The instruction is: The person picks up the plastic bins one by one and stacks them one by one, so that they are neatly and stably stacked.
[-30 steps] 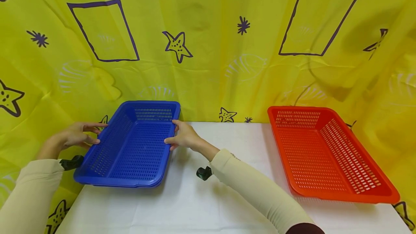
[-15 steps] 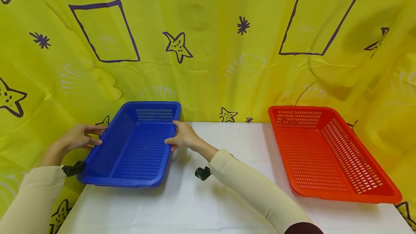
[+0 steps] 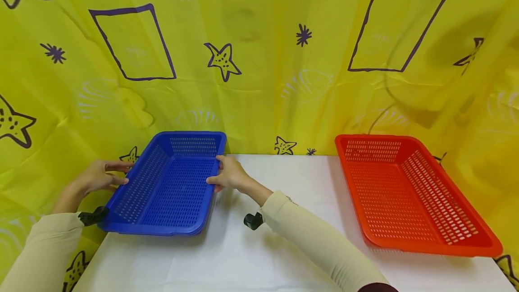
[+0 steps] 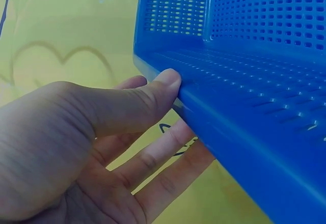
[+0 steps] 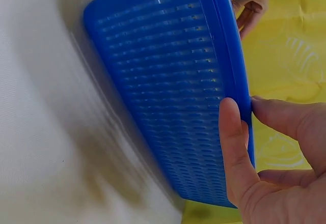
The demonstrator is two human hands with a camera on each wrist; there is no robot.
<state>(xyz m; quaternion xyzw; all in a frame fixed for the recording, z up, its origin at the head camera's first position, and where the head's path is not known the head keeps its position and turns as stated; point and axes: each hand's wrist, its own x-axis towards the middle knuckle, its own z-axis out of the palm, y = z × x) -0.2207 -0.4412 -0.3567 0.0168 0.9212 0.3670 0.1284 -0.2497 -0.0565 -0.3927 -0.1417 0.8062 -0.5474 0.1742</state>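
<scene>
A blue plastic basket [image 3: 180,193], rectangular with slotted walls and floor, stands at the left of the table. My left hand [image 3: 99,175] is at its left rim; in the left wrist view the thumb [image 4: 165,79] lies on the rim while the other fingers reach underneath. On the opposite side, my right hand [image 3: 232,175] grips the right rim between thumb and fingers. The right wrist view shows the slotted outer wall of the basket [image 5: 153,91], with a shadow on the white cloth beside it. Nothing lies inside the basket.
A red plastic basket [image 3: 430,248] of similar shape stands at the right of the white-covered table [image 3: 279,256]. Behind and to both sides hangs a yellow curtain [image 3: 259,57] with drawn starfish and frames. Dark wrist cameras [image 3: 253,221] stick out from both sleeves.
The head view has shifted slightly, so everything sits a little lower in it. Both hands stay at the blue basket's rims.
</scene>
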